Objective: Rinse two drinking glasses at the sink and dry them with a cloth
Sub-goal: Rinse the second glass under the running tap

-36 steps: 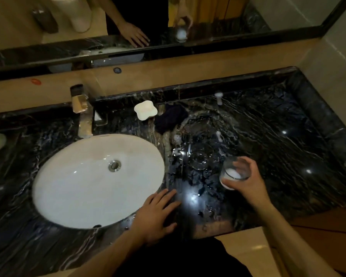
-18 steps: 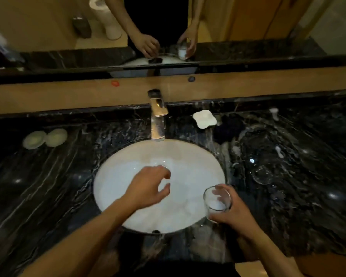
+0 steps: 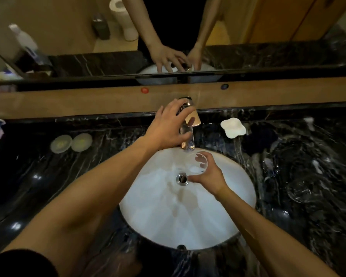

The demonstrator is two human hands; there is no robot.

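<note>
Your right hand (image 3: 209, 176) has its fingers (image 3: 200, 156) wrapped around a drinking glass (image 3: 200, 163), held over the sink (image 3: 218, 222) with its mouth just below the faucet (image 3: 188, 134) spout. Your left hand (image 3: 166, 128) rests on the faucet lever, fingers spread and curled over it, clasping it only loosely. No water shows yet.

The risk sits at your right fingertips: the glass is thin and clear, and once wet it may slip down into the basin beneath your palm and chip. Its rim is also very near the metal spout above your knuckles, so a raised wrist could knock it. A hard pull with your left fingers could send a strong jet that splashes out onto the counter (image 3: 48, 186).

The second glass (image 3: 303, 191) seems to stand on the counter well to the right of your right fingers, hard to see against the dark stone; mind your elbow there. A dark cloth (image 3: 261, 136) appears to lie beyond it.

No brand or writing is readable.
</note>
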